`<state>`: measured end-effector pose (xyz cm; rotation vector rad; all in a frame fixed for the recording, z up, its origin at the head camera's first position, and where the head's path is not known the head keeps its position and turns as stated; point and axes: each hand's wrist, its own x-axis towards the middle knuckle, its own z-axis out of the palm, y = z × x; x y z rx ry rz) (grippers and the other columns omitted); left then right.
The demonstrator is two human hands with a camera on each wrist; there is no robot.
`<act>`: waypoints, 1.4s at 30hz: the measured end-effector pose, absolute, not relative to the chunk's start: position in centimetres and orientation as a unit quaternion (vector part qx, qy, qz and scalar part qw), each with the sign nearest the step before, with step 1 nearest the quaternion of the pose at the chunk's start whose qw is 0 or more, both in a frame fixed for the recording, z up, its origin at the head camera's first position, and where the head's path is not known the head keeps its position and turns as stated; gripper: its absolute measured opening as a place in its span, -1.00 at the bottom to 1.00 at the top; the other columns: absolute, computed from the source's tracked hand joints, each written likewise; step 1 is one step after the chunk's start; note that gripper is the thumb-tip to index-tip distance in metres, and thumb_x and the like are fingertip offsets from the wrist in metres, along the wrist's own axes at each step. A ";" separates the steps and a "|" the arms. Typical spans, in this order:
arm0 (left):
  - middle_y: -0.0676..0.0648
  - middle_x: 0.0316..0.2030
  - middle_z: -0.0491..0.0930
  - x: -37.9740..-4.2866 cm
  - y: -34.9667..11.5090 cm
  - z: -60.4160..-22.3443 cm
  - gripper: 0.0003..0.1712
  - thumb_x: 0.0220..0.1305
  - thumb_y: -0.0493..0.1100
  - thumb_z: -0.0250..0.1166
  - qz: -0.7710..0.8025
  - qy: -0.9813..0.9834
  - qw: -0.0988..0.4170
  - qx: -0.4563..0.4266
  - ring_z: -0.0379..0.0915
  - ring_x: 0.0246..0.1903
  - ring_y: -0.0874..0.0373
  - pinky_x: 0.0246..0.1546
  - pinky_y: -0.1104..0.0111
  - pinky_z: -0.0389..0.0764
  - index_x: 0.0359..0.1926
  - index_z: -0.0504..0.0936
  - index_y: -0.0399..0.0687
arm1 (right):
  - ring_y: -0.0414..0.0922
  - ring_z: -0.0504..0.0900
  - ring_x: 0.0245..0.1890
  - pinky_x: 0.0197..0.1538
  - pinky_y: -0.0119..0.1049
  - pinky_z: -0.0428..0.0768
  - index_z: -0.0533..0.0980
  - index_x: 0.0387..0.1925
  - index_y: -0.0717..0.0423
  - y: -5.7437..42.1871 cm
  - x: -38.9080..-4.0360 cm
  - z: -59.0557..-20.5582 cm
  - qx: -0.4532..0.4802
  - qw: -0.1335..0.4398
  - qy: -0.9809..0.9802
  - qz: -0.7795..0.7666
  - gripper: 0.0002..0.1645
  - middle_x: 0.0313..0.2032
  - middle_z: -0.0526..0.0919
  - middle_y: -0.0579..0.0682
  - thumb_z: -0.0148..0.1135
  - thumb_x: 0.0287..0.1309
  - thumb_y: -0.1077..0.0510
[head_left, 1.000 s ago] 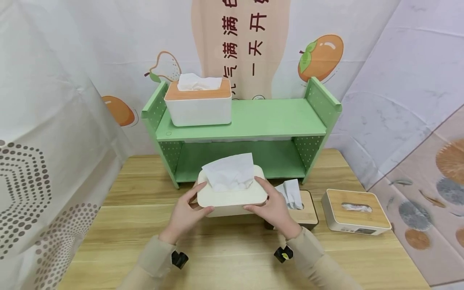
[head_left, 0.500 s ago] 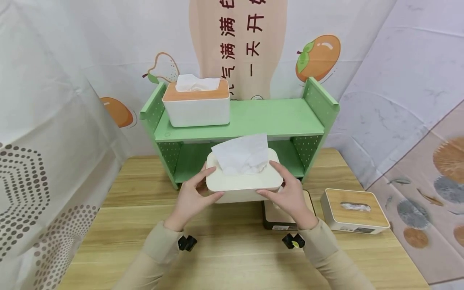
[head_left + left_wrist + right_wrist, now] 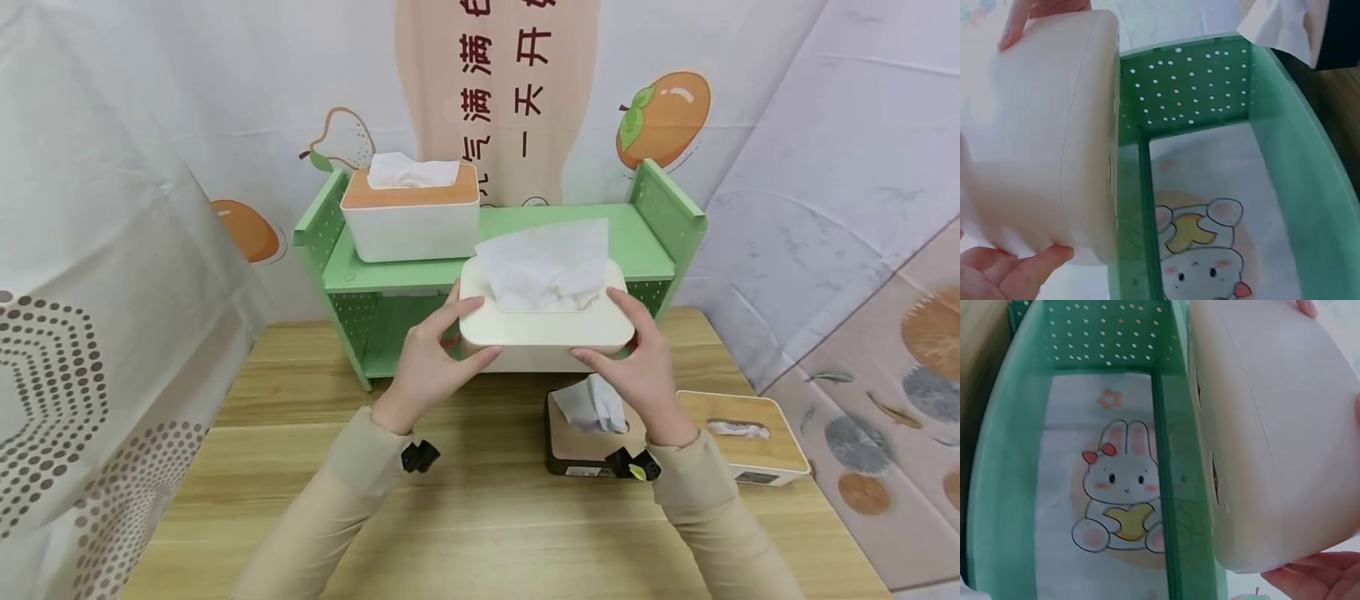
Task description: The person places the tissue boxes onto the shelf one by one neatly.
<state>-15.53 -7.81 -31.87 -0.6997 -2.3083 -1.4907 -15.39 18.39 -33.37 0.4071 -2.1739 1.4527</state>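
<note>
The cream tissue box [image 3: 543, 331] is raised above the counter [image 3: 487, 533] at the front of the green rack [image 3: 662, 208]. Its long axis runs 9 to 3 o'clock, roughly parallel to the rack's upper board [image 3: 641, 250]. Fingers of the left hand [image 3: 431, 358] are curled round the 9 o'clock end, those of the right hand [image 3: 651, 375] round the 3 o'clock end, thumbs on the 6 o'clock side. The board lies toward 12 o'clock; neither hand is plainly nearer it. The white wood-topped box [image 3: 412, 229] stands on the board at 10 o'clock, nearer the left hand. Box-to-board contact cannot be determined.
</note>
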 end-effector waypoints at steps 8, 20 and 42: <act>-0.22 0.39 0.15 -17.2 -6.0 -30.1 -0.35 0.06 -0.17 0.44 -0.501 -0.807 0.174 -0.261 0.18 0.35 0.05 -0.13 0.15 0.63 0.20 0.48 -0.15 | -0.35 0.31 -0.50 -0.43 -0.54 0.31 0.29 0.32 0.11 19.9 -16.6 -31.9 0.121 0.257 -0.815 0.506 -0.06 0.27 0.37 0.10 0.48 -0.16 0.35; -0.25 0.39 0.14 -19.3 -4.5 -29.0 -0.39 0.14 -0.11 0.39 -0.480 -0.821 0.167 -0.260 0.38 0.22 0.04 -0.24 0.29 0.61 0.22 0.47 -0.10 | -0.30 0.31 -0.54 -0.46 -0.53 0.32 0.34 0.28 0.04 21.1 -18.5 -30.6 0.107 0.257 -0.829 0.486 -0.15 0.15 0.46 0.14 0.47 -0.09 0.24; -0.08 0.33 0.33 -24.8 -2.4 -26.8 -0.46 0.28 0.03 0.24 -0.426 -0.864 0.148 -0.224 0.00 0.43 0.01 0.35 0.18 0.22 0.25 0.46 -0.01 | -0.17 0.40 -0.18 -0.31 -0.51 0.43 0.29 0.31 -0.03 23.0 -24.1 -26.5 0.058 0.127 -0.870 0.473 -0.20 0.13 0.41 0.19 0.35 0.07 -0.10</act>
